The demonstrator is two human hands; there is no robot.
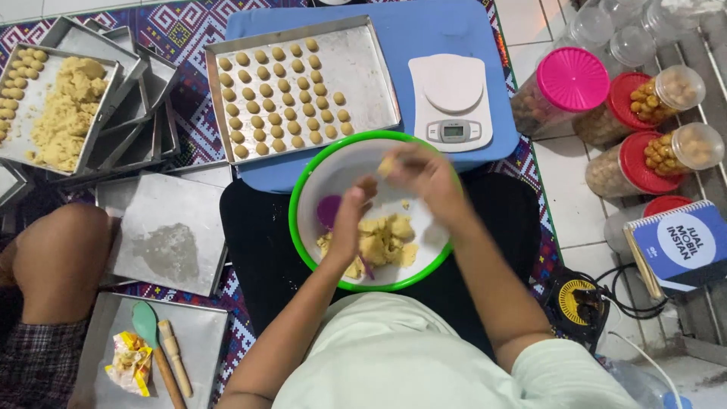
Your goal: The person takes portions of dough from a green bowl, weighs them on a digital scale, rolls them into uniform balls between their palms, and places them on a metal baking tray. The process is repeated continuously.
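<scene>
My right hand (428, 178) pinches a small piece of yellow dough (388, 165) above the far rim of a white bowl with a green rim (303, 182). Over the bowl's middle, my left hand (351, 220) hovers beside it with curled fingers, close to a purple spoon (330, 210). A lump of dough (382, 241) lies in the bottom of the bowl. Beyond the bowl, a metal baking tray (367, 76) on a blue board holds several rows of small dough balls (284, 95).
A white kitchen scale (452, 102) stands right of the tray. Plastic jars with pink and red lids (573, 79) line the right side. Stacked empty trays and one with dough (64, 110) lie left. Another person's knee (64, 257) is lower left, near a spatula and brush (163, 352).
</scene>
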